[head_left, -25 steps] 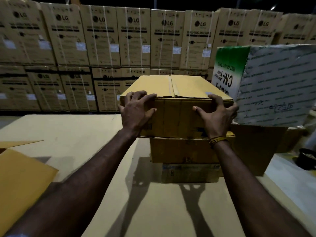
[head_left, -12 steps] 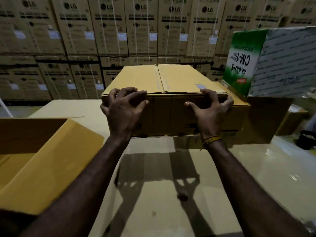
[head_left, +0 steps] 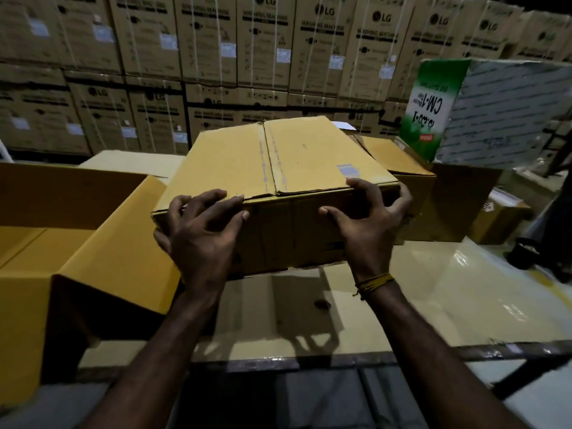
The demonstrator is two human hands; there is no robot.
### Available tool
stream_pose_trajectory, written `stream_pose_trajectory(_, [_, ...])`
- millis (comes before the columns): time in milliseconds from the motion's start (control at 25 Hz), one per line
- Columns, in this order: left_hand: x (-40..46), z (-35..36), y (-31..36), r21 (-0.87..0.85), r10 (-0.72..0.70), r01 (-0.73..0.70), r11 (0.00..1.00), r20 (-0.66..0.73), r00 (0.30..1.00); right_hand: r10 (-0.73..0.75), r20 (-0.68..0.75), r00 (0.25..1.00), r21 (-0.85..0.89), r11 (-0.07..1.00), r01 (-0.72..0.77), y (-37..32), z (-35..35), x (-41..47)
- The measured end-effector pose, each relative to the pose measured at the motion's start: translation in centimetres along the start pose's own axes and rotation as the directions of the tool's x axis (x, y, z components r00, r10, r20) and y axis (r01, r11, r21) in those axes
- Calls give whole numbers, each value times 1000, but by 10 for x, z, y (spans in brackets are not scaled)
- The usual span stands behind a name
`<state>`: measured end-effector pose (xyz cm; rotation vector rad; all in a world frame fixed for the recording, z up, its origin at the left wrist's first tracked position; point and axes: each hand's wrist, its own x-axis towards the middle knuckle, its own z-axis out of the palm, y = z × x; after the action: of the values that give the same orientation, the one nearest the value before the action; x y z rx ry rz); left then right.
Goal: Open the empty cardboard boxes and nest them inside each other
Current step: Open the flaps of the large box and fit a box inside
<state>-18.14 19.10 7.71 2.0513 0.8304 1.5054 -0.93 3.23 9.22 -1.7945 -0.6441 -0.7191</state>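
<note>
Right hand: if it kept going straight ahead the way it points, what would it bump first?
The right hand already grips the closed cardboard box, so it meets that first.

Pale glossy table top [head_left: 387, 305] — open yellow carton [head_left: 102, 243] at left, brown cardboard boxes [head_left: 448, 209] far right.
</note>
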Motion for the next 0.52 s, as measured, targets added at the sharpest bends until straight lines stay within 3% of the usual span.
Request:
stream_pose_trajectory(160, [-63,-34,6,70,-6,4,998,27,1000,61,55,997,-19,998,-60,-1,-45,-62])
stream_pose_trajectory(520, [-195,-56,7,193,-76,27,981,249,966,269,155,951,-89,962,-257,56,-125,-192])
